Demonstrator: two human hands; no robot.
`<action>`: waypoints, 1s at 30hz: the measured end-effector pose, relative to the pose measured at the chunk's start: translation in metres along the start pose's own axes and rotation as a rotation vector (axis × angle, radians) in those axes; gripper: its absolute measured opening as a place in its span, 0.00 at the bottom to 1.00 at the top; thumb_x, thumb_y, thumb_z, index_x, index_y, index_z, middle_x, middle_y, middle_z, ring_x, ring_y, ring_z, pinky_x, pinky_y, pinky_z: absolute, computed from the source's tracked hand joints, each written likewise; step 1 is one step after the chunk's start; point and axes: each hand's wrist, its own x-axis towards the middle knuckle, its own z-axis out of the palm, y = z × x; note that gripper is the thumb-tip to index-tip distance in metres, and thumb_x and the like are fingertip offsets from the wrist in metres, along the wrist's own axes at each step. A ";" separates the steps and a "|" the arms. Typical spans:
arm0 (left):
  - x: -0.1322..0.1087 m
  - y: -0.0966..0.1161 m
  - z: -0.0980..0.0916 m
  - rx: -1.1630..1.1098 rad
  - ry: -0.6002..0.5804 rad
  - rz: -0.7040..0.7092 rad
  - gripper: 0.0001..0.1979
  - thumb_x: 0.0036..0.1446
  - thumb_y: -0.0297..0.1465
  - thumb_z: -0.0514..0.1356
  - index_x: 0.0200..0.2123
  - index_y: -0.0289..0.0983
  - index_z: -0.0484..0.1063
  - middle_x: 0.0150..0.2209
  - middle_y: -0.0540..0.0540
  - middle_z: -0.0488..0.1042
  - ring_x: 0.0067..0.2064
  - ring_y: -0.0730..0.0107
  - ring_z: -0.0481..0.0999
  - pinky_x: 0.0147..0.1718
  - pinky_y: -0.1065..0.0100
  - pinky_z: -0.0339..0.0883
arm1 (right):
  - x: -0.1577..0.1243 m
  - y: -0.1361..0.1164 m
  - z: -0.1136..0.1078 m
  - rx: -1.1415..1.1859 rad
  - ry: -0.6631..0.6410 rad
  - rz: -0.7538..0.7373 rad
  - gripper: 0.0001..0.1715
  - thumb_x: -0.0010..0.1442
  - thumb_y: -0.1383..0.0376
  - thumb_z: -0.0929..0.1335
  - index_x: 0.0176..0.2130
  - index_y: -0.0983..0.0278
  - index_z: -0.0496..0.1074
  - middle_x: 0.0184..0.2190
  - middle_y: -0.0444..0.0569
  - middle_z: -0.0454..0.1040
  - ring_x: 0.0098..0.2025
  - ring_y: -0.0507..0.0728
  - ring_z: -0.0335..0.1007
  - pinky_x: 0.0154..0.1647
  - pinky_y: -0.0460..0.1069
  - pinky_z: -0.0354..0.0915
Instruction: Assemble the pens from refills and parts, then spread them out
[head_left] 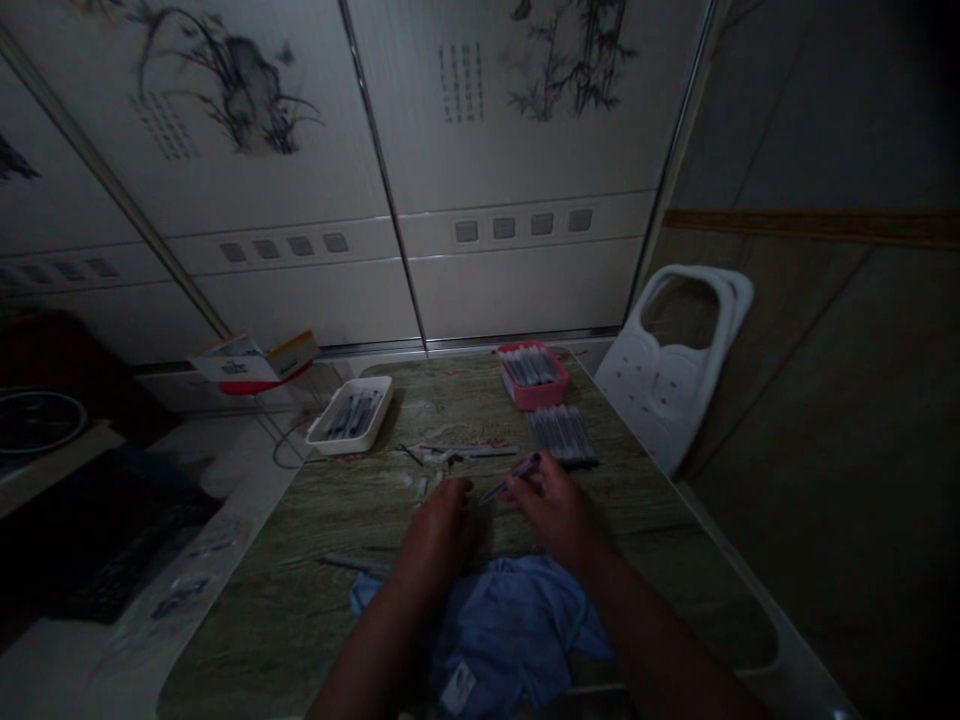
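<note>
Over the middle of the table, my right hand grips a slim pen between thumb and fingers. The pen slants, with its dark end up at the right and its narrow end pointing down-left toward my left hand. My left hand is closed, its fingers curled; whatever is in it is hidden. Just beyond my right hand lies a neat row of similar pens. Small pale pieces and thin rods are scattered beyond my left hand. A blue cloth lies below my wrists.
A pink basket packed with pens stands at the far right of the table. At the far left is a white tray of dark-tipped pens. More thin rods lie left of the cloth. A white folding chair leans by the right wall.
</note>
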 end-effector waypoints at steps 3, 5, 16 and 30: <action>0.002 -0.004 0.004 0.005 -0.006 0.016 0.20 0.59 0.26 0.57 0.55 0.40 0.67 0.47 0.39 0.76 0.47 0.59 0.77 0.46 0.60 0.68 | 0.000 0.005 0.001 -0.025 -0.010 -0.027 0.10 0.59 0.57 0.72 0.36 0.56 0.68 0.34 0.46 0.77 0.37 0.59 0.76 0.40 0.52 0.71; 0.003 -0.005 0.006 0.003 -0.010 0.015 0.20 0.59 0.26 0.57 0.55 0.40 0.67 0.48 0.39 0.75 0.47 0.59 0.76 0.46 0.60 0.68 | 0.000 0.008 0.001 -0.035 -0.022 -0.042 0.09 0.60 0.57 0.72 0.37 0.56 0.68 0.35 0.46 0.77 0.37 0.59 0.75 0.40 0.52 0.70; 0.003 -0.005 0.002 -0.054 -0.020 0.022 0.13 0.59 0.29 0.58 0.48 0.40 0.69 0.44 0.42 0.76 0.45 0.59 0.75 0.43 0.62 0.66 | -0.002 0.008 0.001 -0.116 -0.109 -0.054 0.05 0.63 0.59 0.69 0.40 0.54 0.69 0.37 0.46 0.78 0.41 0.61 0.77 0.41 0.53 0.69; 0.000 -0.001 -0.010 -0.513 -0.120 -0.152 0.09 0.59 0.37 0.62 0.37 0.37 0.73 0.30 0.48 0.73 0.32 0.68 0.70 0.31 0.69 0.60 | 0.002 0.006 -0.003 0.034 0.001 0.054 0.16 0.58 0.54 0.73 0.36 0.58 0.67 0.31 0.45 0.78 0.34 0.58 0.79 0.36 0.51 0.73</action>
